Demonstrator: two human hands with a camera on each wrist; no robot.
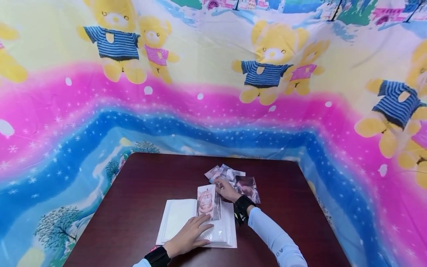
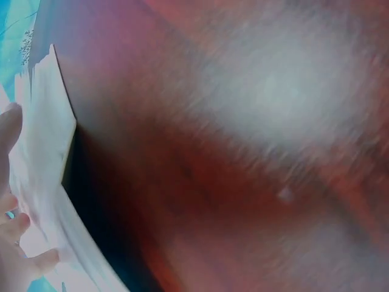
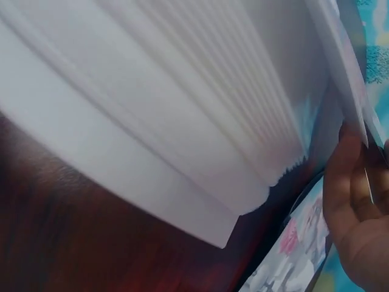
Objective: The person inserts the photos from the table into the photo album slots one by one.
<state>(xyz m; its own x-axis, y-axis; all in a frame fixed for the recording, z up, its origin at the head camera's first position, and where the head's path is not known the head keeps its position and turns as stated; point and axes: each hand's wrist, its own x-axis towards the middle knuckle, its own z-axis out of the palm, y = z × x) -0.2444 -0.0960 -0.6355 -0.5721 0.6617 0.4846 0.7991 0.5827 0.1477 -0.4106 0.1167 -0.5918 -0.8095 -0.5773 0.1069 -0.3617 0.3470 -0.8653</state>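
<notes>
Glossy clear plastic sleeve with a photo card [image 1: 208, 202] is being pinched at its top corner by the right hand [image 1: 228, 190], while the left hand [image 1: 188, 237] is pressing flat, fingers straight, on the white open album [image 1: 176, 221] lying on the dark brown wooden table [image 1: 140, 185]. The slippery sleeve risks sliding out or creasing; loose photo cards [image 1: 247, 187] just beside the wrist could be getting swept aside.

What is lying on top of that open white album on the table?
On the open white album lies a photo in a clear sleeve. The left hand rests flat on the right page; the right hand touches the sleeve's upper edge. Whatever is beneath the hands is hidden.
</notes>
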